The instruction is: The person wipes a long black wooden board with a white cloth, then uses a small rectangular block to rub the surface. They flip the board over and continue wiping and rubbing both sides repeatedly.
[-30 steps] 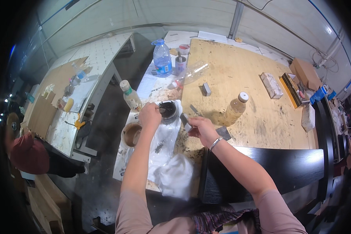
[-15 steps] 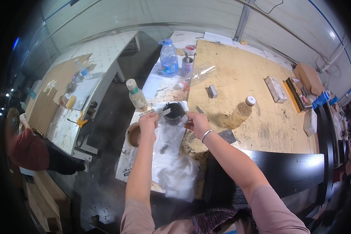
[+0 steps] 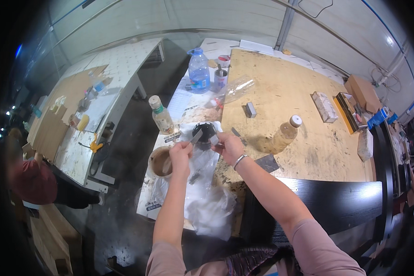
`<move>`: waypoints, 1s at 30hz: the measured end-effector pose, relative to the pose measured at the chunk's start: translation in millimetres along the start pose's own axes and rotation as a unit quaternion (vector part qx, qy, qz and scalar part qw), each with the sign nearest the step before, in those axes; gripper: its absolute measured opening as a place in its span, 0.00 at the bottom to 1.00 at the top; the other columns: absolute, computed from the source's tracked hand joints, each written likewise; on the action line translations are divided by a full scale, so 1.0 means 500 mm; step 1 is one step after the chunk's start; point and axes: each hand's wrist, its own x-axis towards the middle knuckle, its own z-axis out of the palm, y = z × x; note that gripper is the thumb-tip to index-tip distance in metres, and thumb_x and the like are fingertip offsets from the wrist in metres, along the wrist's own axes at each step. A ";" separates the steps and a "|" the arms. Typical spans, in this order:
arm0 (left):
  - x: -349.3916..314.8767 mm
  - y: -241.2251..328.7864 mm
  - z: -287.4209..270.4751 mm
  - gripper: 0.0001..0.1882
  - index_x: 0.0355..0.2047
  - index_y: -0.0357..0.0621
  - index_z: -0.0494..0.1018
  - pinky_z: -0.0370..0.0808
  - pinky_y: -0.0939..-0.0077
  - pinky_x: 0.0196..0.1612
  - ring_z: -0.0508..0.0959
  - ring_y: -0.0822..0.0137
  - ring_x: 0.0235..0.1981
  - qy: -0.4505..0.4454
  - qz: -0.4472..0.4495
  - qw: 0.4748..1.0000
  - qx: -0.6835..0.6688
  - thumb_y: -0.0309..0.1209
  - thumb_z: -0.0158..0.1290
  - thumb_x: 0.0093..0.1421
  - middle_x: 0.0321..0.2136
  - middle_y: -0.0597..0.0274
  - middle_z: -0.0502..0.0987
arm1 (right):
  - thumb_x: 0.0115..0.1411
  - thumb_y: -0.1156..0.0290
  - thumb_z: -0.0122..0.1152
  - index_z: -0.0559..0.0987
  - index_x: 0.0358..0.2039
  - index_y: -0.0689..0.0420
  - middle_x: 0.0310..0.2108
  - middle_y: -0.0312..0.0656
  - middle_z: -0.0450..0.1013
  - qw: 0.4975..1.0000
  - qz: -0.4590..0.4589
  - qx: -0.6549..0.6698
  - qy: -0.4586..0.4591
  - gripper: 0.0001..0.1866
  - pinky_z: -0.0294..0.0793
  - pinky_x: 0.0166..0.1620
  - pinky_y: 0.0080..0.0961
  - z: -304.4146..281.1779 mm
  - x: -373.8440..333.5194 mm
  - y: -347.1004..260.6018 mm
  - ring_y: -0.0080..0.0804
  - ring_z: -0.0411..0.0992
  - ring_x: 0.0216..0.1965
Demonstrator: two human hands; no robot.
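My left hand [image 3: 181, 152] pinches a thin grey metal blade [image 3: 196, 136] whose tip points up toward a small black round container [image 3: 205, 131]. My right hand [image 3: 228, 146] is closed on a small grey piece [image 3: 215, 140] right beside the container's near rim. The container stands on a crumpled clear plastic sheet [image 3: 207, 202] spread over white paper at the workbench's left edge. Both hands meet just in front of the container. What is inside it cannot be made out.
A brown round bowl [image 3: 160, 161], a small white-capped bottle [image 3: 162, 117], a blue water bottle [image 3: 198, 71], a clear bottle lying down [image 3: 237, 89] and an amber bottle [image 3: 285, 133] surround the spot. A black panel [image 3: 326, 198] lies near me. A person in red [image 3: 30, 181] crouches left.
My left hand has come off the top of the black container and back toward me, the blade now showing. My right hand has moved closer to the container.
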 end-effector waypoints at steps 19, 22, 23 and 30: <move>-0.022 -0.046 0.049 0.06 0.36 0.36 0.77 0.72 0.77 0.29 0.72 0.74 0.24 0.017 -0.016 0.999 -0.047 0.26 0.59 0.61 0.27 0.65 0.77 | 0.66 0.70 0.56 0.79 0.34 0.61 0.30 0.42 0.77 1.000 0.014 -0.009 -0.015 0.09 0.77 0.33 0.30 -0.023 -0.004 -0.002 0.33 0.74 0.29; 0.012 -0.057 0.032 0.04 0.35 0.39 0.77 0.73 0.76 0.27 0.72 0.74 0.23 0.033 -0.011 0.998 -0.051 0.25 0.59 0.62 0.26 0.67 0.76 | 0.68 0.69 0.55 0.79 0.35 0.62 0.31 0.42 0.77 0.999 0.019 -0.009 -0.031 0.09 0.77 0.34 0.31 -0.024 -0.017 -0.002 0.32 0.74 0.30; 0.019 -0.054 0.034 0.03 0.35 0.40 0.76 0.74 0.75 0.26 0.71 0.74 0.22 0.036 -0.011 0.998 -0.050 0.25 0.59 0.62 0.26 0.67 0.75 | 0.68 0.70 0.55 0.79 0.36 0.62 0.31 0.42 0.77 0.999 0.021 -0.009 -0.041 0.09 0.77 0.35 0.31 -0.035 -0.014 -0.001 0.32 0.74 0.31; 0.062 -0.039 0.027 0.05 0.34 0.34 0.78 0.73 0.76 0.22 0.73 0.73 0.19 0.021 0.044 0.995 0.087 0.24 0.59 0.60 0.25 0.62 0.78 | 0.68 0.70 0.56 0.79 0.44 0.63 0.35 0.42 0.78 0.999 0.011 -0.031 -0.012 0.10 0.78 0.38 0.33 -0.062 -0.051 -0.029 0.32 0.76 0.35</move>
